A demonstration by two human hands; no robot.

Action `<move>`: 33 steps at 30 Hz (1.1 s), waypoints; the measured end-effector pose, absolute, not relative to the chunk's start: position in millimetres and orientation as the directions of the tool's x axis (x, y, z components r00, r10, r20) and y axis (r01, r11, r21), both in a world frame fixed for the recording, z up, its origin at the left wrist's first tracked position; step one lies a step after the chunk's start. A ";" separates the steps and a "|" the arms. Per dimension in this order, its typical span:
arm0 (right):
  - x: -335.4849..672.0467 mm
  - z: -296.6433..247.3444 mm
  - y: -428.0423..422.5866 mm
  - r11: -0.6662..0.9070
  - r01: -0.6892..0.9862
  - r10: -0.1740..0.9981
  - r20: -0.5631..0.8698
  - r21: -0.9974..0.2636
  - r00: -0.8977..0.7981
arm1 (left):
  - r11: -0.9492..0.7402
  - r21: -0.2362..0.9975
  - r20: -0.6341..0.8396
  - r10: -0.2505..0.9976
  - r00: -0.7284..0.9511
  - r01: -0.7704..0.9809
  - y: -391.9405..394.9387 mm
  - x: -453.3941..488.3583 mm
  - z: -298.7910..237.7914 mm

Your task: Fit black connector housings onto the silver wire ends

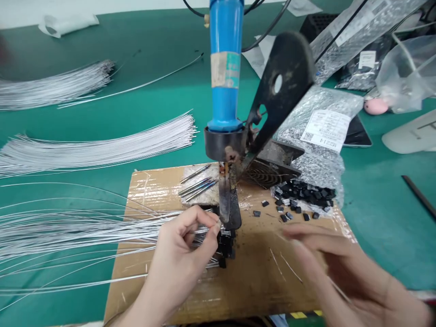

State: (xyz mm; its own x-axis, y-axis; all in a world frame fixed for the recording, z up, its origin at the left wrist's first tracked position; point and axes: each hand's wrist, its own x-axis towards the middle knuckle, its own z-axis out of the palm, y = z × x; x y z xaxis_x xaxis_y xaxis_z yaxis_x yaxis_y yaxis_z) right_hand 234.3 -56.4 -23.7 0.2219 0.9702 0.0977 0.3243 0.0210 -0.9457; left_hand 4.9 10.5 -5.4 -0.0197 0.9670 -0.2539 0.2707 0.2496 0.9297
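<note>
My left hand (185,259) pinches thumb and forefinger together right beside the tip of a blue-handled soldering iron (225,104); whatever is between the fingertips is too small to make out. Beneath that hand runs a loose bundle of thin white wires (85,231), with small black connectors (226,245) at their right ends. The iron stands tip down in a black metal holder (282,77). My right hand (344,268), smeared by motion, is closed over the right of the cardboard, apart from the iron. A thin silvery wire (339,290) shows along its palm.
Loose black connectors (306,195) lie in a pile on the right of the cardboard sheet (259,281). Metal tips (197,186) rest on a pad behind my left hand. More wire bundles (112,147) lie at left, and bubble-wrap bags (316,118) at back right.
</note>
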 end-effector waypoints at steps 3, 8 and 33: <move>201.3 -23.7 -37.7 0.026 0.297 0.991 0.064 -0.955 0.118 | 0.262 0.932 -0.267 0.964 -0.014 0.250 10.4 4.9 -5.6; 176.4 -24.7 -25.8 0.033 0.226 0.997 0.047 -0.974 0.055 | 0.267 0.940 -0.273 0.962 -0.003 0.212 10.1 5.1 -4.1; 166.8 -19.4 -23.7 -0.017 0.127 0.995 -0.005 -0.992 0.098 | 0.253 0.946 -0.250 0.967 -0.040 0.203 7.9 1.9 2.7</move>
